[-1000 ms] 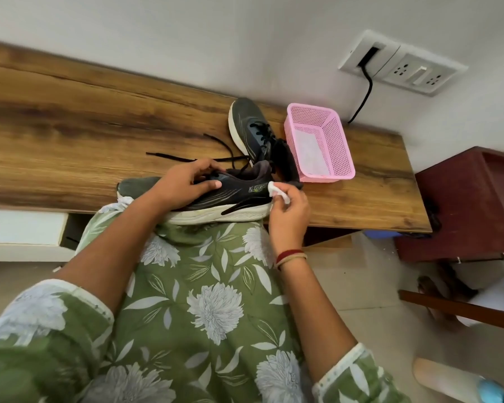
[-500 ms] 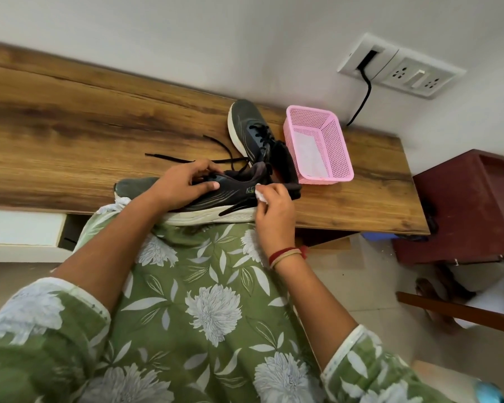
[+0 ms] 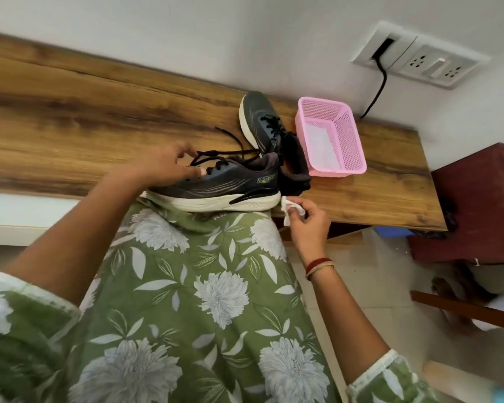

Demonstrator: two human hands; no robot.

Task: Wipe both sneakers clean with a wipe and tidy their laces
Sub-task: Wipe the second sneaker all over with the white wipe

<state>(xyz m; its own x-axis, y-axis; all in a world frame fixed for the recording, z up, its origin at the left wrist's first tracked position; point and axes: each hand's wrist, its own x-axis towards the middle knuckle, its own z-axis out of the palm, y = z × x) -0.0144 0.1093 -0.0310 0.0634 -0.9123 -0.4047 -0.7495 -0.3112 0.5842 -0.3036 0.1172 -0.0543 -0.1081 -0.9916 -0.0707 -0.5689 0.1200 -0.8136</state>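
Dark grey, white-soled near sneaker (image 3: 230,181), matching far sneaker (image 3: 258,117), crumpled white wipe (image 3: 289,205).
Near 1 lies side-on at the wooden desk (image 3: 99,126) edge, black laces (image 3: 230,154) untied; far 1 points toe away; wipe just beside near heel.

A wooden table (image 3: 70,112) runs along a white wall (image 3: 186,30). A pink mesh basket (image 3: 352,141) stands at its far right, with a white sheet (image 3: 320,144) inside. Above it a socket plate (image 3: 437,65) is on the wall, and a black cable (image 3: 380,82) hangs from it behind the table. A dark red cabinet (image 3: 477,205) stands right of the table on a tiled floor (image 3: 361,271).
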